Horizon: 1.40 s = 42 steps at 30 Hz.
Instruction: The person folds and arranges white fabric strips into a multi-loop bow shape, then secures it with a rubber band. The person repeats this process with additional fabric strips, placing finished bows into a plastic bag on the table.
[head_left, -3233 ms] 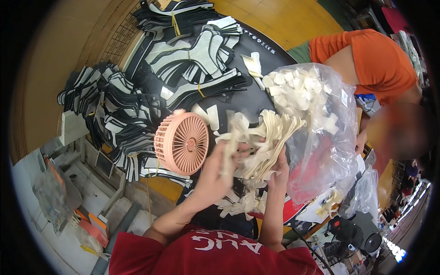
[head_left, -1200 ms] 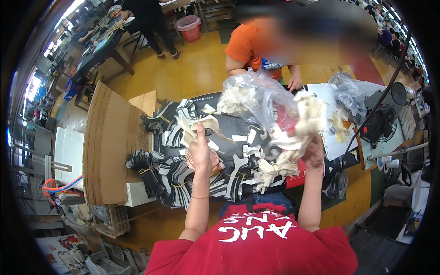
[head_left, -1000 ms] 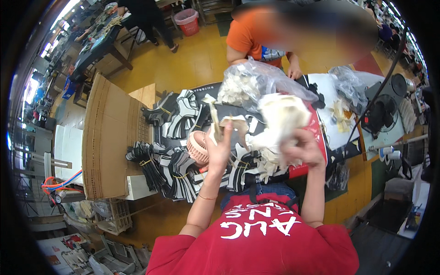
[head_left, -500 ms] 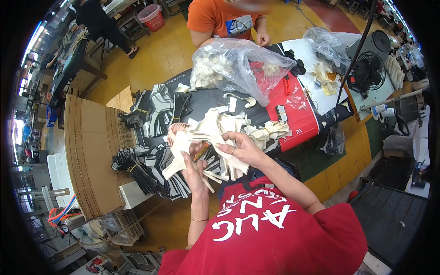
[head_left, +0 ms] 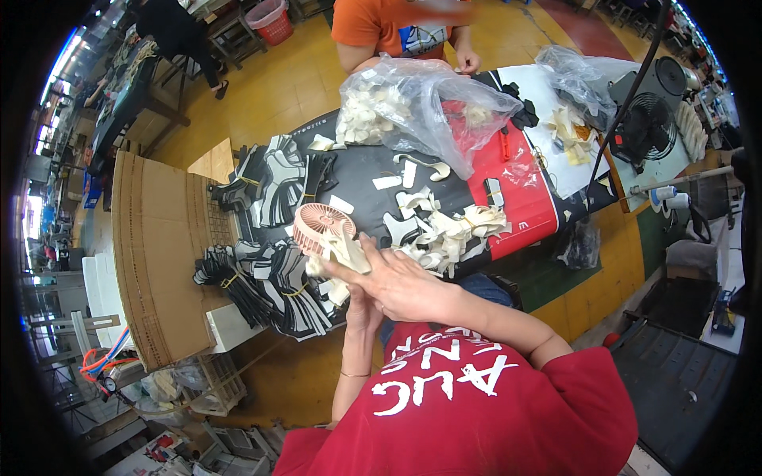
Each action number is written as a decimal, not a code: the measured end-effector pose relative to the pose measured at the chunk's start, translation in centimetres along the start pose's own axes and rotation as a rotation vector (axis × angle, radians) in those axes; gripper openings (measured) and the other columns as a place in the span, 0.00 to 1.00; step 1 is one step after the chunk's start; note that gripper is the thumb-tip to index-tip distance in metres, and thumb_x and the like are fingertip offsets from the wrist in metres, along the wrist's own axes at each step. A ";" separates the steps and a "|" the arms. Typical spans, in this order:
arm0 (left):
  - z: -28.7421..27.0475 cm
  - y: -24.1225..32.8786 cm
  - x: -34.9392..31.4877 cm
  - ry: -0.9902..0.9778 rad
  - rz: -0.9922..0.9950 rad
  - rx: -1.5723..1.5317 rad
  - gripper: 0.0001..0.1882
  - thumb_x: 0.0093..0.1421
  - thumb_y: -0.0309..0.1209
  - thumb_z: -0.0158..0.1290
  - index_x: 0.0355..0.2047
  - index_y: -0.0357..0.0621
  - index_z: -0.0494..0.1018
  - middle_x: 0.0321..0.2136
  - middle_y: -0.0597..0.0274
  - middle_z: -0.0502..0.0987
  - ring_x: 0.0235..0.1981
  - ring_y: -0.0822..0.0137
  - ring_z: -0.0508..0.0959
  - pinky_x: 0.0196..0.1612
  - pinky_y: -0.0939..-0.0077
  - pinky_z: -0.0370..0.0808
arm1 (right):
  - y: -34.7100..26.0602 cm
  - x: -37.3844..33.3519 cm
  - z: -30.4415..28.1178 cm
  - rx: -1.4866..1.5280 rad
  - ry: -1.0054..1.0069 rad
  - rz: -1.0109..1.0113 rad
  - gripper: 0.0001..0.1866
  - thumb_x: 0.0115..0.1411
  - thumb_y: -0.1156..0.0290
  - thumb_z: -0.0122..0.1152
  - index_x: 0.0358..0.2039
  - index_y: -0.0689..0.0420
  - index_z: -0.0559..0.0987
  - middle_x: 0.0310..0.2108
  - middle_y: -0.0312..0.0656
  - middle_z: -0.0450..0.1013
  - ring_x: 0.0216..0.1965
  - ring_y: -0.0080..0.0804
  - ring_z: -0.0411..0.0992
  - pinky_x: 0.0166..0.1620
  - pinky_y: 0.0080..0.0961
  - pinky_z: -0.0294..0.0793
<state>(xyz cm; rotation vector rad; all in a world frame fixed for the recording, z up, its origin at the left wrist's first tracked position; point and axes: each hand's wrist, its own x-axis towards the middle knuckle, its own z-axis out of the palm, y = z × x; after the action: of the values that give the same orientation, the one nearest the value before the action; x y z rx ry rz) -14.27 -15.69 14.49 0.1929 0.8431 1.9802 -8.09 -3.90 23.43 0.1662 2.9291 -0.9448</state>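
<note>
In front of my chest, a bunch of cream shoe-shaped cut pieces [head_left: 346,252] is held between my two hands. My right hand [head_left: 405,287] lies over the pieces with its fingers pointing left and closed against them. Below it, my left hand [head_left: 362,312] grips the bunch from underneath, its fingers partly hidden. Just beyond the pieces stands a pink handheld fan [head_left: 321,225]. More cream pieces [head_left: 454,235] lie in a loose pile to the right. Bundles of black, grey and white cut pieces [head_left: 295,295], tied with yellow bands, lie to the left.
A large cardboard sheet [head_left: 163,262] stands at the left. Across the black table [head_left: 361,182] sits a person in orange [head_left: 373,32], behind a clear plastic bag [head_left: 432,107] of cream pieces. A red cutter [head_left: 504,144] lies at the right, with a black fan [head_left: 644,123] farther off.
My hands have drawn together and the spread cream pieces are gathered into a narrower bunch. The right hand has moved left over them, uncovering the pink fan and some of the table.
</note>
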 end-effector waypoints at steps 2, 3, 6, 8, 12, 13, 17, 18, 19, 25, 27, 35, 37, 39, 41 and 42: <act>0.0 0.0 0.2 -0.050 0.015 0.041 0.58 0.46 0.58 0.61 0.66 0.44 0.43 0.62 0.54 0.55 0.62 0.58 0.58 0.64 0.60 0.57 | 0.6 0.2 -1.0 0.035 -0.126 -0.096 0.44 0.56 0.65 0.58 0.68 0.29 0.45 0.61 0.75 0.46 0.52 0.67 0.65 0.56 0.47 0.65; -0.1 0.2 0.3 -0.104 -0.004 0.090 0.57 0.47 0.57 0.61 0.66 0.44 0.43 0.61 0.54 0.55 0.62 0.58 0.58 0.64 0.60 0.58 | 1.0 0.2 -1.6 0.133 -0.199 -0.140 0.44 0.56 0.63 0.60 0.68 0.30 0.45 0.61 0.75 0.47 0.52 0.68 0.65 0.56 0.46 0.64; -0.3 0.9 0.6 0.032 -0.054 0.345 0.52 0.51 0.50 0.62 0.65 0.43 0.45 0.56 0.52 0.62 0.57 0.58 0.65 0.60 0.61 0.64 | 2.1 0.5 -3.2 0.484 -0.371 -0.289 0.44 0.57 0.56 0.61 0.68 0.34 0.45 0.60 0.76 0.48 0.54 0.66 0.64 0.57 0.39 0.63; -0.5 1.5 1.1 0.066 -0.087 0.446 0.50 0.51 0.47 0.63 0.65 0.42 0.47 0.53 0.50 0.65 0.54 0.59 0.68 0.58 0.62 0.66 | 2.3 1.4 -3.8 0.558 -0.370 -0.389 0.44 0.58 0.56 0.61 0.68 0.35 0.45 0.60 0.75 0.49 0.54 0.62 0.65 0.57 0.36 0.63; -0.7 1.8 1.9 0.152 0.141 0.324 0.22 0.56 0.32 0.54 0.49 0.41 0.60 0.43 0.51 0.70 0.44 0.64 0.72 0.54 0.65 0.69 | 6.7 1.5 -5.5 0.617 -0.303 -0.550 0.30 0.58 0.61 0.61 0.60 0.49 0.66 0.56 0.59 0.64 0.51 0.47 0.70 0.54 0.31 0.67; -0.8 2.0 2.2 0.244 0.136 0.228 0.16 0.55 0.28 0.51 0.42 0.43 0.60 0.36 0.57 0.70 0.38 0.67 0.72 0.52 0.65 0.69 | 8.6 1.4 -5.7 0.758 -0.302 -0.471 0.27 0.58 0.63 0.61 0.57 0.53 0.70 0.54 0.57 0.66 0.51 0.46 0.71 0.54 0.31 0.67; -2.0 4.3 3.5 0.028 0.166 -0.020 0.19 0.53 0.28 0.53 0.43 0.47 0.60 0.29 0.64 0.66 0.32 0.69 0.67 0.46 0.69 0.67 | 18.7 2.9 -2.7 0.471 0.016 0.261 0.15 0.54 0.73 0.59 0.44 0.60 0.76 0.45 0.52 0.73 0.48 0.44 0.73 0.51 0.34 0.71; -2.1 4.7 3.6 0.040 0.152 0.030 0.19 0.53 0.28 0.53 0.43 0.47 0.60 0.29 0.64 0.66 0.32 0.69 0.68 0.46 0.68 0.67 | 20.8 3.0 -1.0 -0.068 0.181 0.360 0.13 0.52 0.76 0.57 0.40 0.61 0.77 0.43 0.51 0.73 0.45 0.42 0.74 0.48 0.35 0.73; -2.1 5.1 3.7 0.040 0.144 0.080 0.19 0.53 0.28 0.54 0.43 0.47 0.60 0.29 0.64 0.66 0.32 0.69 0.68 0.46 0.68 0.67 | 22.7 2.9 0.7 -0.189 0.195 0.356 0.13 0.51 0.77 0.57 0.39 0.61 0.77 0.41 0.50 0.72 0.44 0.43 0.73 0.47 0.37 0.73; -0.7 5.8 5.0 0.077 0.072 0.397 0.20 0.51 0.30 0.57 0.42 0.45 0.62 0.33 0.62 0.69 0.35 0.69 0.69 0.43 0.70 0.68 | 27.4 3.4 3.3 -0.403 0.194 0.382 0.06 0.51 0.72 0.60 0.26 0.62 0.76 0.32 0.46 0.71 0.38 0.44 0.72 0.39 0.40 0.72; -0.1 5.7 6.2 0.113 0.089 0.560 0.27 0.50 0.25 0.59 0.51 0.42 0.63 0.41 0.60 0.72 0.41 0.68 0.72 0.47 0.72 0.69 | 25.6 3.7 1.3 -0.113 0.277 0.353 0.08 0.52 0.70 0.61 0.25 0.62 0.78 0.32 0.47 0.73 0.37 0.44 0.73 0.39 0.40 0.72; 2.3 4.5 10.3 -0.019 0.204 0.881 0.28 0.49 0.21 0.60 0.53 0.39 0.67 0.49 0.59 0.72 0.46 0.71 0.73 0.48 0.75 0.72 | 13.5 6.2 -7.6 0.964 0.055 0.033 0.14 0.55 0.65 0.63 0.32 0.65 0.80 0.22 0.39 0.74 0.26 0.16 0.68 0.31 0.21 0.70; 2.6 4.7 10.6 -0.017 0.140 1.014 0.23 0.53 0.23 0.59 0.50 0.39 0.68 0.44 0.61 0.74 0.45 0.71 0.73 0.48 0.74 0.72 | 12.2 7.1 -8.5 0.919 0.072 0.041 0.14 0.58 0.64 0.61 0.35 0.64 0.79 0.25 0.38 0.75 0.28 0.18 0.69 0.33 0.20 0.71; 2.9 5.3 10.9 0.020 0.061 0.825 0.23 0.51 0.24 0.61 0.48 0.40 0.71 0.39 0.60 0.76 0.42 0.69 0.75 0.43 0.75 0.76 | 12.2 7.9 -8.8 1.032 0.176 -0.004 0.16 0.60 0.61 0.60 0.40 0.62 0.79 0.30 0.37 0.76 0.32 0.19 0.70 0.35 0.20 0.71; 3.4 6.2 10.5 -0.047 0.130 0.333 0.21 0.50 0.28 0.59 0.42 0.44 0.63 0.35 0.61 0.72 0.41 0.66 0.72 0.52 0.67 0.70 | 13.3 8.5 -8.3 1.186 0.252 -0.011 0.22 0.61 0.57 0.59 0.46 0.62 0.77 0.38 0.38 0.76 0.38 0.22 0.70 0.39 0.22 0.71; 3.4 6.9 10.6 -0.163 0.219 0.204 0.20 0.49 0.30 0.57 0.39 0.48 0.59 0.32 0.63 0.70 0.40 0.65 0.70 0.55 0.64 0.67 | 14.3 8.4 -8.1 1.042 0.252 -0.014 0.26 0.60 0.55 0.60 0.52 0.62 0.72 0.46 0.41 0.73 0.42 0.24 0.71 0.42 0.24 0.71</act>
<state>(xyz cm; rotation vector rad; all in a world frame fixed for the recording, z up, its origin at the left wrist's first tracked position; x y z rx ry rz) -23.41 -7.57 19.35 0.5790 0.9491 2.0450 -14.94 13.08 20.98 0.3105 2.2735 -2.4771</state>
